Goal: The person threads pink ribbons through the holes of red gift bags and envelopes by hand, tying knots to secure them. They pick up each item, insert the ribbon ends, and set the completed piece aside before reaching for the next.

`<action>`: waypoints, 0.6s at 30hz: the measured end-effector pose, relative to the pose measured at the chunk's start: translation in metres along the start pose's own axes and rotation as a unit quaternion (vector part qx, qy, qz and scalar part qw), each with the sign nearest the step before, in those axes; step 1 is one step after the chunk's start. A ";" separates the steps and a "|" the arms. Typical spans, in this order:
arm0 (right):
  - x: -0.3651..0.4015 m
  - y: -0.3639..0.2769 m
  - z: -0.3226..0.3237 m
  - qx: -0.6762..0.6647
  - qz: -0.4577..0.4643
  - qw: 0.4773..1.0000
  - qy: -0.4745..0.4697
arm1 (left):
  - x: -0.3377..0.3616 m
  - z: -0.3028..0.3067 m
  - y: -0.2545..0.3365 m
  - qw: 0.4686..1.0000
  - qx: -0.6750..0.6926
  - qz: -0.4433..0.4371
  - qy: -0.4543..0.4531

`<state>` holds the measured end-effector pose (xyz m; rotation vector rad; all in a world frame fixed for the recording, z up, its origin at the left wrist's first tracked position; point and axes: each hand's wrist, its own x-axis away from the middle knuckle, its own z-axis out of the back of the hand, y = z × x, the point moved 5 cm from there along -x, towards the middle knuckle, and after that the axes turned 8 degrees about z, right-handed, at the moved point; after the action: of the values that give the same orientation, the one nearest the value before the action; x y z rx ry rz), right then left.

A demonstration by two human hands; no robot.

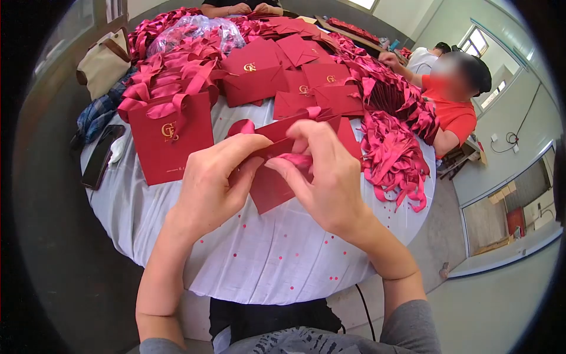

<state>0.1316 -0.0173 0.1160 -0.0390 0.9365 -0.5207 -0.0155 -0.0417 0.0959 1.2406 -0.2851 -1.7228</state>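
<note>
Both hands meet over a red paper bag (274, 192) near the middle of the table. My left hand (221, 183) pinches the bag's upper edge between thumb and fingers. On the other side, my right hand (324, 180) has its thumb and fingers closed on a pink ribbon (298, 159) at the bag's opening. The fingers partly hide the ribbon's ends. Left of my hands lies a finished-looking red bag (171, 138) with a gold logo and ribbon handles.
A white-covered table (265, 259) holds flat red bags (253, 71), a ribbon pile (395, 153), a clear plastic bag (197, 35), a phone (101, 156) and a beige bag (105, 65). A person in red (457, 109) sits at right; another person's hands (250, 8) work at the far side.
</note>
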 end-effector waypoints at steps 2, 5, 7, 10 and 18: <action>-0.003 -0.004 0.002 0.072 0.062 0.995 -0.015 | 0.000 0.000 0.001 1.000 -0.010 -0.016 -0.003; -0.009 -0.004 0.006 0.130 0.108 0.985 -0.014 | 0.001 -0.003 0.005 0.997 -0.043 -0.067 -0.001; -0.015 -0.004 0.006 0.141 0.134 0.978 -0.078 | 0.003 -0.008 0.008 0.994 -0.055 -0.093 -0.015; -0.023 0.002 0.006 0.092 0.119 0.979 -0.136 | 0.007 -0.011 0.006 0.994 -0.009 -0.107 0.023; -0.036 0.027 0.005 -0.177 -0.038 0.928 -0.326 | 0.008 -0.014 0.011 0.993 0.000 -0.111 0.026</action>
<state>0.1291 0.0215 0.1398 -0.5472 0.3613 -0.3648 0.0019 -0.0490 0.0916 1.3561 -0.1179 -1.8751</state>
